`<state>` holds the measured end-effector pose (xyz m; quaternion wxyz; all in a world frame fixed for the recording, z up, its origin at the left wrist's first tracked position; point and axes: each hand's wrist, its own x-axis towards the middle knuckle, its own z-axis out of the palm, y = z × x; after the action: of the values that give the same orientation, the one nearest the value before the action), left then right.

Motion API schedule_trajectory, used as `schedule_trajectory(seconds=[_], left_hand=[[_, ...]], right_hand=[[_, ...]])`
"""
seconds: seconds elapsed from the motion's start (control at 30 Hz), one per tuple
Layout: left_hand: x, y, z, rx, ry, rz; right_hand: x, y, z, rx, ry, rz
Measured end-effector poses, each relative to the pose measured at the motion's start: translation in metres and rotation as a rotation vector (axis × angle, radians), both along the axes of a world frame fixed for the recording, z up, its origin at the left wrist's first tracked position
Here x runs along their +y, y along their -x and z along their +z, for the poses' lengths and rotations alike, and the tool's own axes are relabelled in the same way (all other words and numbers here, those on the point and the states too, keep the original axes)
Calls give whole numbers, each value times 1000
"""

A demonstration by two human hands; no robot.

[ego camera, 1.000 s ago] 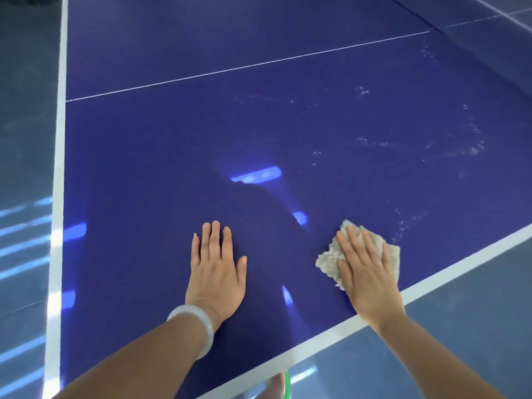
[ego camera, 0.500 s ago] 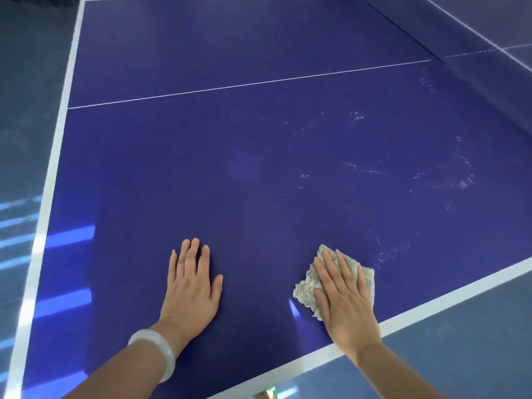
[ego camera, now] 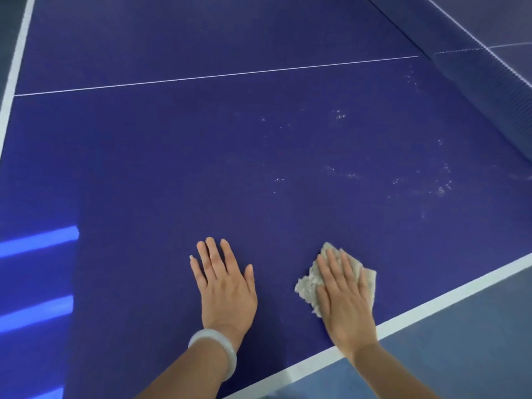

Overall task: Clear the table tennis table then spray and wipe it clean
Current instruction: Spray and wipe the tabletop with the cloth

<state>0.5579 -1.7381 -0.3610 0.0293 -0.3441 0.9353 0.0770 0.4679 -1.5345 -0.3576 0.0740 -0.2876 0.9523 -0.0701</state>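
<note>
The blue table tennis table (ego camera: 201, 168) fills the view, with a thin white centre line and white edge bands. My right hand (ego camera: 345, 300) lies flat, pressing a crumpled beige cloth (ego camera: 308, 283) onto the surface close to the near edge. My left hand (ego camera: 224, 286) rests palm down on the bare table to the left of the cloth, fingers spread, holding nothing; a pale bangle sits on its wrist. Scattered spray droplets (ego camera: 417, 180) glisten on the table beyond and to the right of the cloth.
The net (ego camera: 489, 70) runs along the upper right. The white near edge band (ego camera: 431, 315) crosses diagonally at lower right, with grey floor (ego camera: 475, 355) beyond it. Bright light streaks (ego camera: 37, 240) fall on the table at the left.
The view has shifted, so both hands sit in slightly different places in the frame. The right hand keeps pressing the cloth near the table's edge; the left hand stays flat beside it.
</note>
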Motion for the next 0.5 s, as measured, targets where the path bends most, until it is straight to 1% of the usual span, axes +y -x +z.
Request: schedule_trajectory(seconds=[0.07,0.1,0.13,0.17,0.2,0.27,0.3,0.33,0.37,0.4,0.43,0.5], left_hand=[[0,1,0,7,-11,1],[1,1,0,7,-15,2],[1,1,0,8,-16,2],[1,1,-1,10,-16,3],[0,1,-1,13,-12,4],[0,2,-2,17,-1,6],[0,2,-2,17,5,9],[1,3,-2,15,10,14],[1,3,-2,10,15,19],[2,3,-2,4,19,26],[2,4,-2,-1,23,31],[2,5,-2,-6,37,38]], right_hand=[[16,-3,-1,1,-23,287],[29,10,-1,9,-38,364],[41,25,-2,25,-47,366],[53,43,-2,41,-42,287],[62,61,-2,22,-33,131],[67,90,1,-22,-7,-292],[60,97,1,-18,-7,-469],[48,98,2,-17,-12,-578],[31,92,3,-12,-9,-602],[12,81,2,6,-8,-545],[-7,67,0,35,-8,-422],[-47,39,-5,66,-15,-95]])
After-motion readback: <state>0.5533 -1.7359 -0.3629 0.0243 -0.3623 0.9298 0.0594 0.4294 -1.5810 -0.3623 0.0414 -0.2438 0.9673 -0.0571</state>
